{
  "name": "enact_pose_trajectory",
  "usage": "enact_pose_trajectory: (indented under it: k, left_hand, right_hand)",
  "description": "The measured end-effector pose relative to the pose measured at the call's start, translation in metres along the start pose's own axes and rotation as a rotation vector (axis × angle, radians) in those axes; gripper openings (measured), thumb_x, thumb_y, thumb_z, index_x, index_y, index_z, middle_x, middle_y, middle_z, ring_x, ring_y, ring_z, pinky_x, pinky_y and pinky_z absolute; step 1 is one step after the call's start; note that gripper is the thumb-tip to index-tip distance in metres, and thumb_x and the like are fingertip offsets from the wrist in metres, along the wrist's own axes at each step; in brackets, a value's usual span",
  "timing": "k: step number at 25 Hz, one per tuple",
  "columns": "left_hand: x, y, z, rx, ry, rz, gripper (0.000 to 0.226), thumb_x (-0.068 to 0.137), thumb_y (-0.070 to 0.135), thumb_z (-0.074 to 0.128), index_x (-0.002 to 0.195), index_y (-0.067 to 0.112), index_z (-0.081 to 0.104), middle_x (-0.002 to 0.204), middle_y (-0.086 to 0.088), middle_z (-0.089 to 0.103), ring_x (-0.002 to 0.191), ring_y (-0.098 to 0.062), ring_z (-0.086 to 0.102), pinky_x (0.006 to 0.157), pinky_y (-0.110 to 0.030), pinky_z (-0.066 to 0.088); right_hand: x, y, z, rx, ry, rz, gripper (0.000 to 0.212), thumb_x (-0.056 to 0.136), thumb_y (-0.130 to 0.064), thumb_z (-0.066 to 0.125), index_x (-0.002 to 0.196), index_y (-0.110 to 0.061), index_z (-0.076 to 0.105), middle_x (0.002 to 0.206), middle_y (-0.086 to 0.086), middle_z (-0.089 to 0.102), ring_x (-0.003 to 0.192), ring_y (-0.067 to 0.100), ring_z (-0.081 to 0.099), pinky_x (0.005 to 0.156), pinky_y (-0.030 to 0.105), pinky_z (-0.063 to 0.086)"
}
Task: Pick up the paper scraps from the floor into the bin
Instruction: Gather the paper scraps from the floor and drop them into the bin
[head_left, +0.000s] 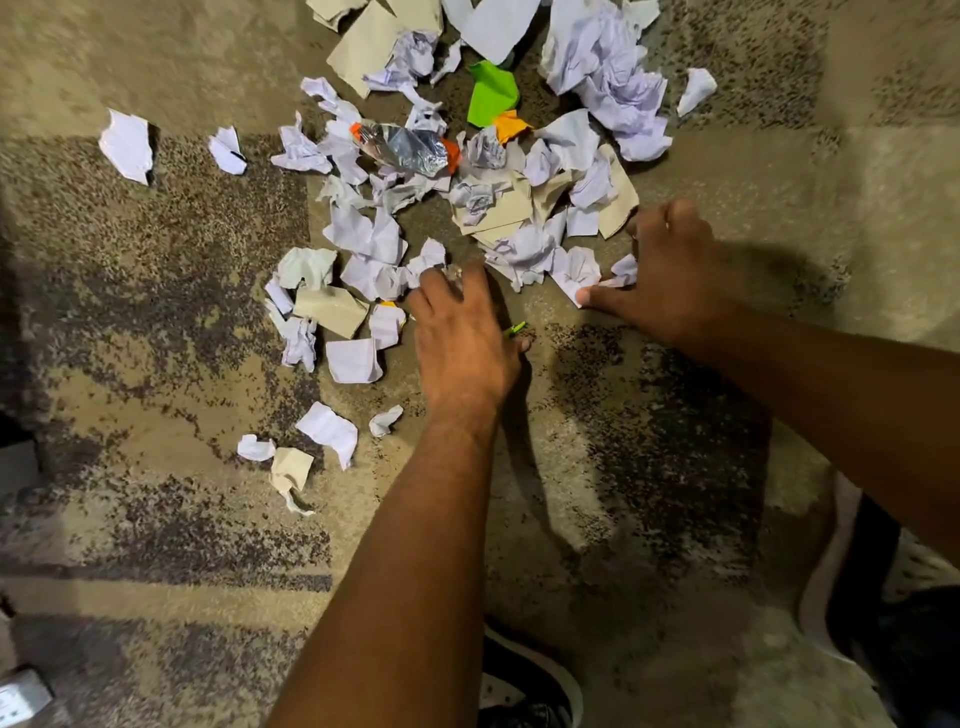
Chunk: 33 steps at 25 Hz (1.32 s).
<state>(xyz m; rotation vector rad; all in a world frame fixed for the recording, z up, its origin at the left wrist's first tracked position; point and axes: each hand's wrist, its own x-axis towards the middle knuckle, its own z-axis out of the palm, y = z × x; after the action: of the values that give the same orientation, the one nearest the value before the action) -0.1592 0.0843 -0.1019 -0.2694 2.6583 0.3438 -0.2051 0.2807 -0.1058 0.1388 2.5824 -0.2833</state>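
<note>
carpet (156, 312) strewn with paper scraps (467, 197)

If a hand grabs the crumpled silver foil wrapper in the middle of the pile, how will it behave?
The silver foil wrapper looks thin and creased, so it is probably very light and would crush further in a grip. Its shiny surface may be somewhat slippery. It lies flattened among paper scraps, so it is unlikely to roll.
</note>
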Motion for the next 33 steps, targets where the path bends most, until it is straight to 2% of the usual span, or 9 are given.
enact_pose_trajectory:
  k: [2, 5, 9, 12, 18, 21, 24, 29, 33]
  left_hand:
    - [0.000, -0.003, 0.007, 0.026, -0.064, -0.016, 0.093, 0.073, 0.044, 0.084, 0.143, 0.016, 0.030, 0.139, -0.020, 0.032, 0.126, -0.035, 0.034, 0.103, -0.041, 0.038]
    - [-0.007, -0.001, 0.018, 0.024, -0.132, -0.019, 0.083, 0.082, 0.020, 0.079, 0.145, 0.021, 0.025, 0.143, -0.020, 0.028, 0.128, -0.035, 0.033, 0.104, -0.042, 0.039]
    - [-0.008, 0.001, 0.020, -0.029, -0.145, 0.072, 0.065, 0.083, -0.011, 0.055, 0.139, 0.014, 0.033, 0.143, -0.020, 0.028, 0.126, -0.034, 0.034, 0.099, -0.042, 0.044]
    - [-0.009, 0.000, 0.016, -0.050, -0.183, 0.166, 0.056, 0.083, -0.009, 0.056, 0.135, 0.007, 0.040, 0.147, -0.018, 0.030, 0.128, -0.033, 0.033, 0.101, -0.046, 0.044]
    - [-0.033, 0.003, -0.008, -0.019, -0.190, 0.179, 0.054, 0.083, -0.009, 0.062, 0.132, 0.005, 0.045, 0.144, -0.012, 0.038, 0.126, -0.026, 0.040, 0.105, -0.038, 0.045]
    - [-0.041, 0.018, -0.035, 0.012, -0.191, 0.204, 0.061, 0.082, -0.002, 0.070, 0.137, 0.005, 0.044, 0.140, -0.012, 0.041, 0.123, -0.026, 0.043, 0.102, -0.039, 0.048]
    - [-0.043, 0.042, -0.077, 0.078, -0.131, 0.264, 0.054, 0.085, -0.001, 0.066, 0.134, 0.006, 0.045, 0.135, -0.013, 0.044, 0.117, -0.029, 0.046, 0.088, -0.039, 0.050]
    - [-0.040, 0.093, -0.154, 0.174, -0.062, 0.416, 0.041, 0.089, -0.001, 0.054, 0.129, 0.005, 0.047, 0.131, -0.015, 0.043, 0.112, -0.033, 0.045, 0.073, -0.041, 0.048]
    - [-0.040, 0.139, -0.210, 0.199, 0.018, 0.508, 0.037, 0.084, -0.006, 0.054, 0.120, 0.004, 0.052, 0.124, -0.017, 0.049, 0.105, -0.034, 0.046, 0.061, -0.039, 0.037]
  right_hand:
    - [0.004, -0.009, 0.007, -0.058, -0.005, -0.039, 0.096, 0.070, -0.071, 0.069, 0.138, -0.010, 0.039, 0.145, 0.019, 0.033, 0.128, 0.035, 0.039, 0.102, 0.045, 0.038]
    - [0.002, -0.025, 0.018, -0.063, 0.026, -0.177, 0.092, 0.076, -0.063, 0.070, 0.140, -0.008, 0.035, 0.144, 0.021, 0.031, 0.126, 0.038, 0.038, 0.103, 0.046, 0.037]
    - [-0.005, -0.048, 0.032, -0.141, -0.019, -0.383, 0.057, 0.092, -0.030, 0.063, 0.139, -0.009, 0.038, 0.143, 0.022, 0.029, 0.125, 0.040, 0.038, 0.098, 0.050, 0.045]
    - [-0.010, -0.053, 0.028, -0.118, -0.097, -0.410, 0.050, 0.089, -0.001, 0.053, 0.136, -0.013, 0.043, 0.141, 0.020, 0.031, 0.123, 0.038, 0.041, 0.091, 0.048, 0.047]
    - [-0.032, -0.033, -0.010, -0.007, -0.281, -0.290, 0.054, 0.082, 0.004, 0.064, 0.132, -0.010, 0.048, 0.137, 0.013, 0.039, 0.113, 0.032, 0.052, 0.090, 0.039, 0.045]
    - [-0.047, -0.024, -0.040, 0.047, -0.259, -0.237, 0.053, 0.081, 0.001, 0.067, 0.129, -0.011, 0.050, 0.132, 0.011, 0.043, 0.105, 0.031, 0.055, 0.080, 0.036, 0.045]
    - [-0.060, -0.018, -0.073, 0.049, -0.218, -0.209, 0.047, 0.080, -0.002, 0.068, 0.123, -0.013, 0.052, 0.125, 0.010, 0.046, 0.101, 0.029, 0.055, 0.080, 0.042, 0.049]
    - [-0.089, 0.003, -0.136, 0.177, -0.079, -0.180, 0.039, 0.081, 0.005, 0.060, 0.117, -0.011, 0.057, 0.116, 0.011, 0.055, 0.080, 0.019, 0.046, 0.063, 0.029, 0.031]
    - [-0.110, 0.025, -0.197, 0.252, -0.019, -0.164, 0.044, 0.075, 0.015, 0.057, 0.115, -0.005, 0.058, 0.115, 0.015, 0.056, 0.090, 0.033, 0.058, 0.066, 0.032, 0.040]
